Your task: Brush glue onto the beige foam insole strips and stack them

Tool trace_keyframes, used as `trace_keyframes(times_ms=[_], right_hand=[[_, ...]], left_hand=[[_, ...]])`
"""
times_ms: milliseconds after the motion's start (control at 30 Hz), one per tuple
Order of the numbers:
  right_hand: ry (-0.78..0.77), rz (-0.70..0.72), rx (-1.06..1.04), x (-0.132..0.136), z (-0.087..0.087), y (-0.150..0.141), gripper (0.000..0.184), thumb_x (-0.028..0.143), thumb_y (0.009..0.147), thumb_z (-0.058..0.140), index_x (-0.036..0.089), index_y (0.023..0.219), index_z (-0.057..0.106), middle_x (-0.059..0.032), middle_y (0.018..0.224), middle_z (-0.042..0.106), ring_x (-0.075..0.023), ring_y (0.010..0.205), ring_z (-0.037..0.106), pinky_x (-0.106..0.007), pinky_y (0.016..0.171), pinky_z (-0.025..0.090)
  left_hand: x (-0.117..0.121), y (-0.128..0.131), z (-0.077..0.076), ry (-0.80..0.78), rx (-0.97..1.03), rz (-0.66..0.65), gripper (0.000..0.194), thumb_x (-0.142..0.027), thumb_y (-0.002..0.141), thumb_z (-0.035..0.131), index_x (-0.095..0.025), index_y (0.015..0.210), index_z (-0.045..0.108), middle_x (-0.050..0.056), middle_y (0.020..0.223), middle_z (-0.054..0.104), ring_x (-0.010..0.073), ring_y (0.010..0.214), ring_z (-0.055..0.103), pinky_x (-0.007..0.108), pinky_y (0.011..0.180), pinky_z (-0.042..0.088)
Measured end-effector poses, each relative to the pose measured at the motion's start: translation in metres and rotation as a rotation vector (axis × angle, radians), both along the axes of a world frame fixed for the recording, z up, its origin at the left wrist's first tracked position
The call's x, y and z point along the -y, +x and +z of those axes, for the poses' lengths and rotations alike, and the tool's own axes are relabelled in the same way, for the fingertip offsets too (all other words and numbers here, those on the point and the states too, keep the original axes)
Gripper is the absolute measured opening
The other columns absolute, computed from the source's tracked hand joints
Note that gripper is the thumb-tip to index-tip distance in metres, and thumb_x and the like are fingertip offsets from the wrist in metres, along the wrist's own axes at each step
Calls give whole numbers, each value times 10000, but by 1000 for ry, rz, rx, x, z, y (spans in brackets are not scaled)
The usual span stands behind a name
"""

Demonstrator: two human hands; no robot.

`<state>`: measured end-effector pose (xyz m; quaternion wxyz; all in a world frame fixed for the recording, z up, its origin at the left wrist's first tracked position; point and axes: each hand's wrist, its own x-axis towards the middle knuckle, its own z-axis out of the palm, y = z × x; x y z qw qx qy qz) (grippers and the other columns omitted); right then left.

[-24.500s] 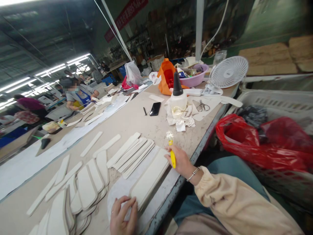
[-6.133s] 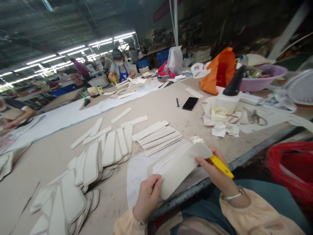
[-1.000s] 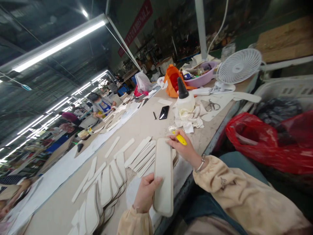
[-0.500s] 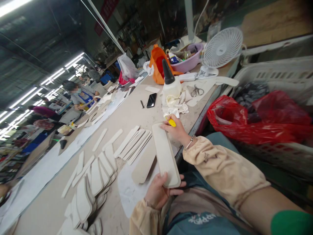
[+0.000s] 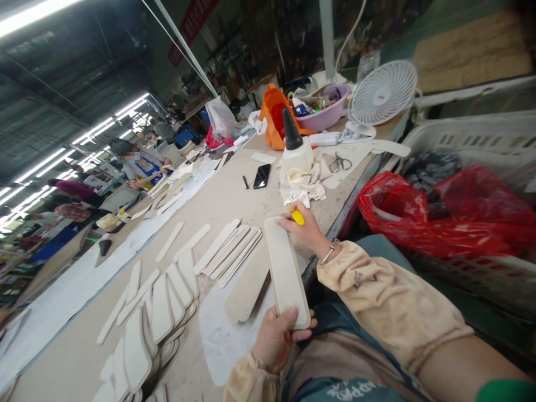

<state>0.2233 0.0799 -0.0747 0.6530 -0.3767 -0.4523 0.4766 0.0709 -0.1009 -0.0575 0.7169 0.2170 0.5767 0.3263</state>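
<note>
I hold a long, rounded off-white panel (image 5: 285,268) above the table's near edge. My left hand (image 5: 274,340) grips its near end, thumb on top. My right hand (image 5: 305,229) pinches its far end and also clasps a yellow-handled brush (image 5: 297,216). Another beige panel (image 5: 248,285) lies flat under it on a white sheet (image 5: 218,340). A fanned row of narrow strips (image 5: 228,248) lies just beyond.
A heap of overlapping panels (image 5: 154,312) sits to the left. A glue bottle with a black nozzle (image 5: 293,153) stands on rags, with a phone (image 5: 262,176), scissors (image 5: 337,162), a fan (image 5: 383,92) and an orange bag (image 5: 272,114) beyond. A red bag (image 5: 419,218) fills a basket (image 5: 469,139) at right. Other people work at far tables.
The view has shifted slightly since half a second ago. The panel stays held in both hands, about where it was; a second ago it was over the table.
</note>
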Motion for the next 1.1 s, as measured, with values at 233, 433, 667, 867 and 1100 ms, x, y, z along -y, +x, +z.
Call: trace_keyframes(times_ms=[233,433,667,867,1100], right_hand=[[67,-80,267,7,12,3,342,360,689,715,236,817,423,44,750,435,-141,675,427,-263,641,364],[33,-129,452,8,8,6,293,348,702,675,241,815,428,43,702,465,-146,616,439,-268,607,363],[25,-66,657,4,-15,14,220,319,751,655,250,823,459,52,582,444,-152,506,439,-275,546,348],[82,-150,716,5,-14,18,225,394,811,635,245,845,470,19,657,512,-157,558,485,-289,570,367],[116,-244,530,17,10,13,422,549,686,738,278,821,444,-6,714,486,-189,616,481,-362,599,390]], left_hand=[[5,-4,-7,24,-24,-13,446,-408,692,782,-66,947,652,158,863,744,219,708,726,195,502,547],[3,-4,-12,-2,-54,-3,450,-404,674,788,-63,932,649,163,839,742,215,677,721,177,450,517],[-2,1,-15,-66,-23,7,458,-391,685,785,-72,975,632,136,830,739,184,662,717,156,455,519],[-2,0,-18,-14,-17,-6,466,-433,683,773,-79,959,648,119,782,734,172,624,708,156,441,495],[0,-11,-15,162,116,-54,596,-490,500,864,-77,912,742,122,781,732,141,605,640,227,580,498]])
